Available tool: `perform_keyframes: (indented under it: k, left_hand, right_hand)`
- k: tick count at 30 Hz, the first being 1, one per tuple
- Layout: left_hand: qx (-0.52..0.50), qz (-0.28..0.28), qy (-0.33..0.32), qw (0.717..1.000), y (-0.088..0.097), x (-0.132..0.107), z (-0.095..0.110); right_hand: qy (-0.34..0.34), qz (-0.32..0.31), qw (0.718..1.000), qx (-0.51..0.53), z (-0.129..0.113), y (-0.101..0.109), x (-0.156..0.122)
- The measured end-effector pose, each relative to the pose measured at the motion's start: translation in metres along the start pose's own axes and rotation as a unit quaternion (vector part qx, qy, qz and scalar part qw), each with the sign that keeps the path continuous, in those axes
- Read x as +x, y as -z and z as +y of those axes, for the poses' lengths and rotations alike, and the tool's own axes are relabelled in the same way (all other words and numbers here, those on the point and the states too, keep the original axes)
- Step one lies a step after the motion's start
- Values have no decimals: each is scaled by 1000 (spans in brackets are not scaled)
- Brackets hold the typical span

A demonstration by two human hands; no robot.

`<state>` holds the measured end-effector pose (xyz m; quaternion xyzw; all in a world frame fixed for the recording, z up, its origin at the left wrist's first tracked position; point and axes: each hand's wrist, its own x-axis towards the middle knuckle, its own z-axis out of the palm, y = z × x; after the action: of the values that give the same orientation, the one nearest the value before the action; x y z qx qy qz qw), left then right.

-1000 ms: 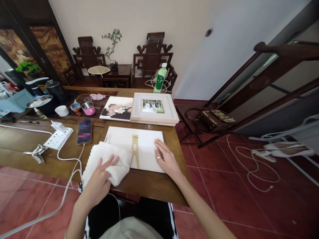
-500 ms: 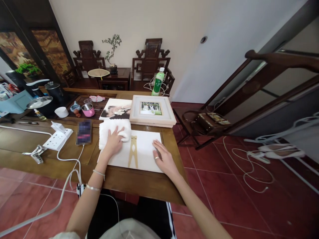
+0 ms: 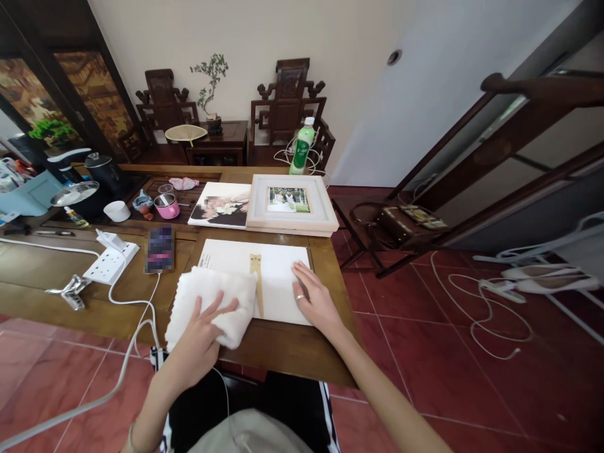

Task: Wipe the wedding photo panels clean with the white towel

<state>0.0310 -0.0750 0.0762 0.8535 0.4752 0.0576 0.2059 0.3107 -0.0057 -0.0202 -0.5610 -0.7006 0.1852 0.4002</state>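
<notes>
A folded white fluffy cloth (image 3: 212, 302) lies over the left near part of a flat white panel (image 3: 278, 270) and hangs past its near edge. My left hand (image 3: 201, 333) presses on the cloth from above, its fingers spread over it. On the panel is a tan, two-legged flat piece (image 3: 257, 277), one leg partly hidden by the cloth. My right hand (image 3: 318, 296), with a ring on one finger, rests flat on the panel's right edge, fingers stretched out. Small print shows at the panel's upper left corner.
Behind the panel are a light wooden picture frame (image 3: 292, 229) and a photo print (image 3: 219, 211). A green bottle (image 3: 302, 148) stands behind them. On the left are a phone (image 3: 159, 248), a power strip (image 3: 111, 261), a pink cup (image 3: 167, 206) and white cables.
My left hand has slid the cloth from the panel's far left corner toward me, over the near edge. My right hand has stayed at the panel's right edge.
</notes>
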Motion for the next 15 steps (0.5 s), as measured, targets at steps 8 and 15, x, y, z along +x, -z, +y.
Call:
perform_keyframes:
  k: [8,15]
  left_hand:
    - [-47,0,22,999,8,112,-20]
    - [7,33,49,998,6,182,-16]
  right_hand:
    - [13,-6,1000,-3,1,1,1]
    - [16,5,1000,7,5,-2,1]
